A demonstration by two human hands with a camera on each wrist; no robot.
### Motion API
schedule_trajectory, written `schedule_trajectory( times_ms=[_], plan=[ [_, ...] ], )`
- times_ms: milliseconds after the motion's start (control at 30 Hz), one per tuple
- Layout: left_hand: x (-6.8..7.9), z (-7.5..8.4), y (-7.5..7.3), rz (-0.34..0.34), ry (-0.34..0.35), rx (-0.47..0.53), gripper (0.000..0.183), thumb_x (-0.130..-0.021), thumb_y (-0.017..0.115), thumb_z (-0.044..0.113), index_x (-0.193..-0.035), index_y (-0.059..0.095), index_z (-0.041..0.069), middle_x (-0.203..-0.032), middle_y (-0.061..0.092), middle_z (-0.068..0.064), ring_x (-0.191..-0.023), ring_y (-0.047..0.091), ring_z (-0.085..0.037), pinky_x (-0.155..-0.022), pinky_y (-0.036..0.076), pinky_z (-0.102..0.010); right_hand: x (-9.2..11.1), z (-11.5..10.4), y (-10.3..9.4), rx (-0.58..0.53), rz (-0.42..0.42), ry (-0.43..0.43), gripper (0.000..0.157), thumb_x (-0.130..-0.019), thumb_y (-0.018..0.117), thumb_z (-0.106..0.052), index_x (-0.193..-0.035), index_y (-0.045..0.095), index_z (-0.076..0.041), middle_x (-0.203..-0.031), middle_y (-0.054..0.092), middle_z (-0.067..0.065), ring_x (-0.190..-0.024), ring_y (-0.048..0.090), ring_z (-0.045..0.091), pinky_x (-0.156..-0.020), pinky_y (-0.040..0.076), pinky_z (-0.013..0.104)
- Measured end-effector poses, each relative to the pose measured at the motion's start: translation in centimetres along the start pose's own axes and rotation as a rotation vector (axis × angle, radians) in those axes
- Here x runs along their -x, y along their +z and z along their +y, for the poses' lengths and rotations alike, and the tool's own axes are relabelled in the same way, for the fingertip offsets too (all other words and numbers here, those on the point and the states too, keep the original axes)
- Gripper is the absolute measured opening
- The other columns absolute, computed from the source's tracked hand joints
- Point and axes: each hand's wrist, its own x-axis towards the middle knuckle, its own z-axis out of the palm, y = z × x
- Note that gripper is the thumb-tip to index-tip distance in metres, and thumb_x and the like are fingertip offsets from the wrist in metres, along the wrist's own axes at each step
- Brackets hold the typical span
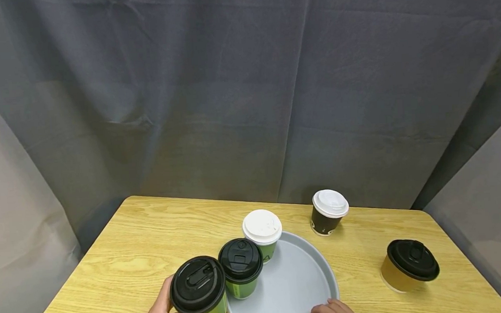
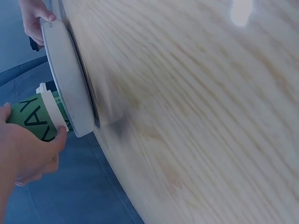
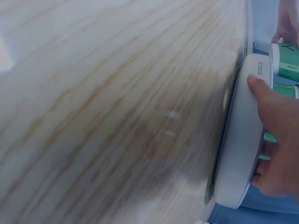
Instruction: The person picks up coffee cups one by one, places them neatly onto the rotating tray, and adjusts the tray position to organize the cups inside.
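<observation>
My left hand [image 1: 162, 310] grips a green paper cup with a black lid [image 1: 198, 286], thumb and fingers round its side. In the left wrist view that green cup [image 2: 33, 116] is held close to the tray's rim. On the round grey tray [image 1: 301, 276] stand another green cup with a black lid [image 1: 240, 265] and, behind it, a green cup with a white lid [image 1: 263, 229]. My right hand [image 1: 333, 312] holds the tray's near right rim. In the right wrist view its thumb [image 3: 258, 84] lies against the outer wall, fingers over the inside.
A dark cup with a white lid [image 1: 329, 211] stands behind the tray, near the back edge of the wooden table [image 1: 161, 241]. A tan cup with a black lid [image 1: 409, 266] stands at the right. Grey curtains [image 1: 230, 96] hang behind and at both sides.
</observation>
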Motion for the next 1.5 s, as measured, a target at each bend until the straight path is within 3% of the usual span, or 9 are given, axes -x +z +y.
schedule_trajectory(
  times_ms=[267, 367, 600, 800, 967, 1167, 1300, 1500],
  plan=[
    [0.5, 0.5, 0.5, -0.048, 0.013, 0.03, 0.092, -0.072, 0.087, 0.002, -0.146, 0.033, 0.004, -0.142, 0.046, -0.019, -0.126, 0.042, -0.028, -0.1, 0.045, -0.048, 0.1, 0.1, -0.2, 0.02, -0.018, 0.003, 0.027, -0.081, 0.082, -0.046, -0.099, 0.075, -0.029, -0.093, 0.059, -0.02, -0.079, 0.053, -0.001, -0.073, 0.053, 0.033],
    [0.4, 0.2, 0.7, -0.077, 0.048, 0.031, 0.091, -0.074, 0.086, 0.002, -0.147, 0.031, 0.002, -0.143, 0.044, -0.021, -0.126, 0.042, -0.029, -0.098, 0.047, -0.048, 0.0, 0.2, -0.3, 0.014, -0.041, -0.013, 0.027, -0.083, 0.08, -0.046, -0.101, 0.075, -0.027, -0.094, 0.059, -0.018, -0.08, 0.053, -0.001, -0.072, 0.054, 0.035],
    [-0.6, -1.1, 0.7, -0.19, 0.166, 0.028, 0.09, -0.074, 0.082, 0.0, -0.146, 0.028, -0.008, -0.145, 0.041, -0.027, -0.127, 0.041, -0.025, -0.094, 0.045, -0.066, 0.0, 0.3, -0.3, 0.021, -0.057, -0.008, 0.028, -0.081, 0.082, -0.047, -0.1, 0.075, -0.028, -0.095, 0.059, -0.019, -0.081, 0.053, -0.001, -0.073, 0.056, 0.038],
    [-1.0, -1.9, 1.2, -0.244, 0.212, 0.041, 0.089, -0.077, 0.082, 0.007, -0.146, 0.029, -0.008, -0.145, 0.041, -0.025, -0.128, 0.04, -0.028, -0.092, 0.044, -0.068, 0.0, 0.4, -0.3, 0.017, -0.067, -0.022, 0.027, -0.083, 0.08, -0.047, -0.101, 0.074, -0.028, -0.095, 0.059, -0.018, -0.081, 0.053, -0.001, -0.073, 0.055, 0.037],
    [-1.0, -2.1, 1.9, -0.273, 0.227, 0.064, 0.089, -0.077, 0.082, 0.008, -0.146, 0.028, -0.008, -0.145, 0.042, -0.023, -0.126, 0.043, -0.018, -0.093, 0.046, -0.063, 0.1, 0.4, -0.3, 0.024, -0.066, -0.015, 0.028, -0.082, 0.081, -0.047, -0.101, 0.074, -0.029, -0.095, 0.059, -0.019, -0.081, 0.053, -0.001, -0.073, 0.056, 0.038],
    [-1.1, -1.8, 3.1, -0.292, 0.229, 0.062, 0.088, -0.078, 0.078, -0.002, -0.146, 0.024, -0.012, -0.146, 0.038, -0.03, -0.119, 0.048, 0.0, -0.089, 0.052, -0.035, 0.1, 0.5, -0.2, 0.024, -0.057, -0.013, 0.028, -0.081, 0.081, -0.047, -0.101, 0.075, -0.028, -0.095, 0.059, -0.019, -0.081, 0.052, -0.001, -0.073, 0.056, 0.038],
    [-1.1, -1.5, 3.8, -0.302, 0.2, 0.095, 0.088, -0.08, 0.078, 0.0, -0.147, 0.022, -0.014, -0.147, 0.035, -0.033, -0.119, 0.048, -0.004, -0.088, 0.051, -0.031, 0.1, 0.5, -0.1, 0.02, -0.034, -0.03, 0.026, -0.082, 0.081, -0.046, -0.101, 0.074, -0.028, -0.094, 0.059, -0.018, -0.08, 0.052, 0.0, -0.072, 0.055, 0.035],
    [-0.9, -1.3, 4.8, -0.311, 0.151, 0.152, 0.087, -0.078, 0.079, -0.001, -0.147, 0.026, -0.011, -0.146, 0.04, -0.029, -0.123, 0.047, -0.021, -0.091, 0.052, -0.033, 0.1, 0.6, 0.2, 0.005, 0.042, -0.066, 0.026, -0.079, 0.085, -0.04, -0.099, 0.075, -0.027, -0.092, 0.06, -0.017, -0.077, 0.052, -0.001, -0.071, 0.049, 0.025]
  ],
)
